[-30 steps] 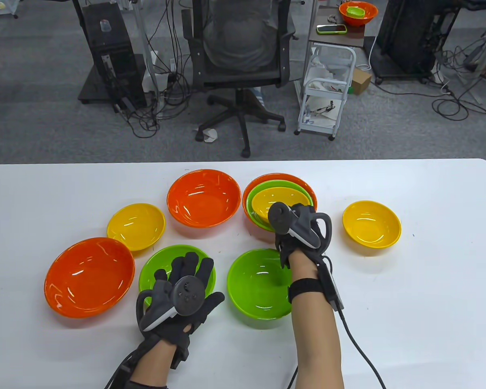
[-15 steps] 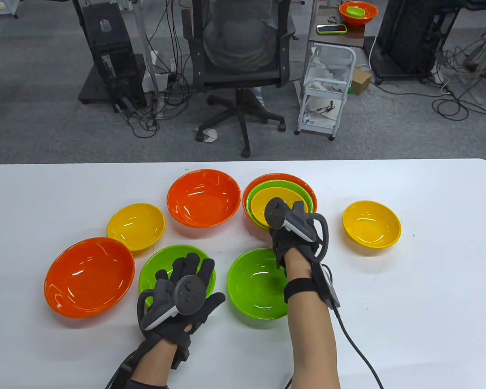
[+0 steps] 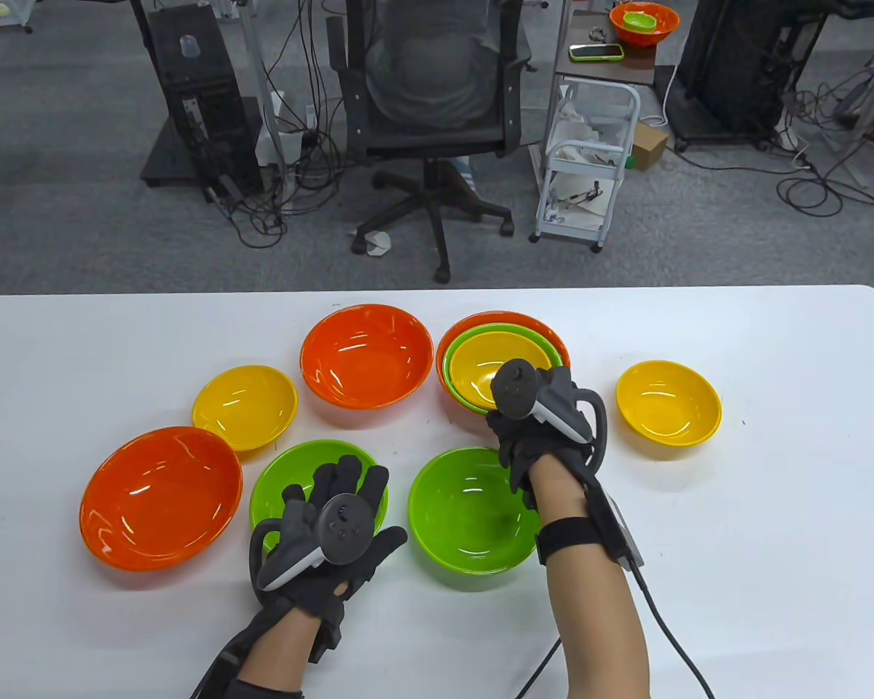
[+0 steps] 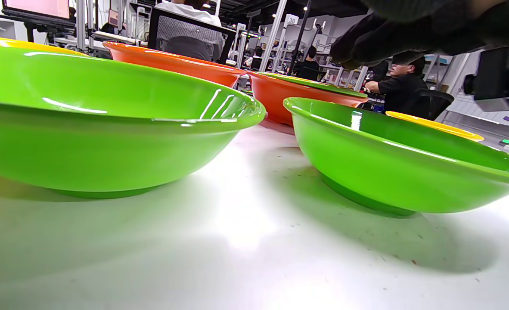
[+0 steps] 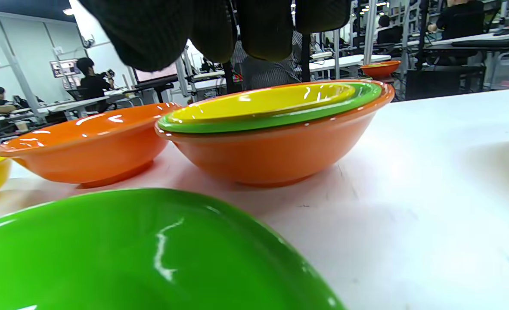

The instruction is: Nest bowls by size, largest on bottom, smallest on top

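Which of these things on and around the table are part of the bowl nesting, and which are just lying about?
Part of the job:
nested stack
orange bowls
green bowls
yellow bowls

Lying about:
office chair
white cart
phone

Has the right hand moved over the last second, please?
Yes. The right hand has drifted slightly right and toward the near table edge, judged against the nested bowl stack, which stayed put.
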